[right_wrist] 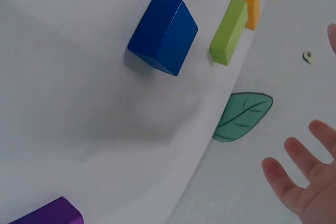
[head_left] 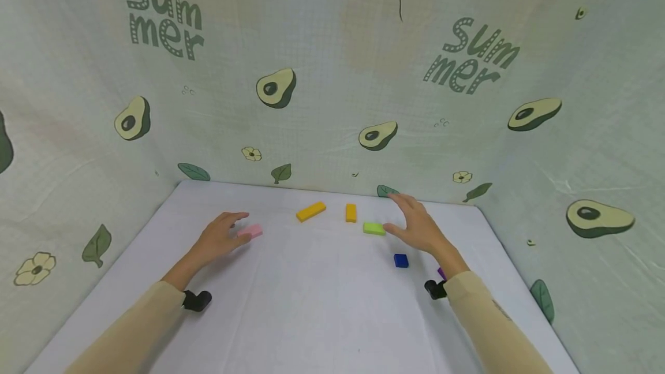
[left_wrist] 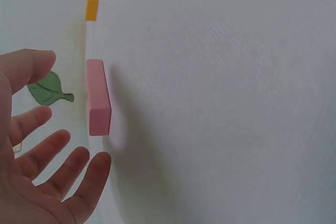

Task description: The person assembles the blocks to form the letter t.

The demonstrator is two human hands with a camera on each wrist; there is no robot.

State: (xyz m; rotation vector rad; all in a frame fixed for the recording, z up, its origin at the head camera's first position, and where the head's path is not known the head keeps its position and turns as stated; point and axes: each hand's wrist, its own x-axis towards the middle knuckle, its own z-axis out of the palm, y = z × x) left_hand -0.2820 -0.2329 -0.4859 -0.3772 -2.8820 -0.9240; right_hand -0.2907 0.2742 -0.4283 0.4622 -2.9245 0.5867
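My left hand (head_left: 218, 239) is spread above the table's left side, thumb and fingers apart, beside a pink block (head_left: 250, 231). In the left wrist view a gap shows between the fingers and that block (left_wrist: 98, 98). On the other side, my right hand (head_left: 418, 229) hovers with fingers extended, its thumb close to a lime green block (head_left: 373, 228); whether they touch I cannot tell. Nearer than that hand lies a dark blue block (head_left: 401, 260). A purple block (head_left: 441, 273) is mostly hidden behind the right wrist in the head view.
Two yellow-orange blocks, a longer one (head_left: 311, 211) and a shorter one (head_left: 351, 213), lie near the back of the white table (head_left: 312, 305). Cloth walls (head_left: 322, 33) printed with avocados and leaves rise at the back and both sides.
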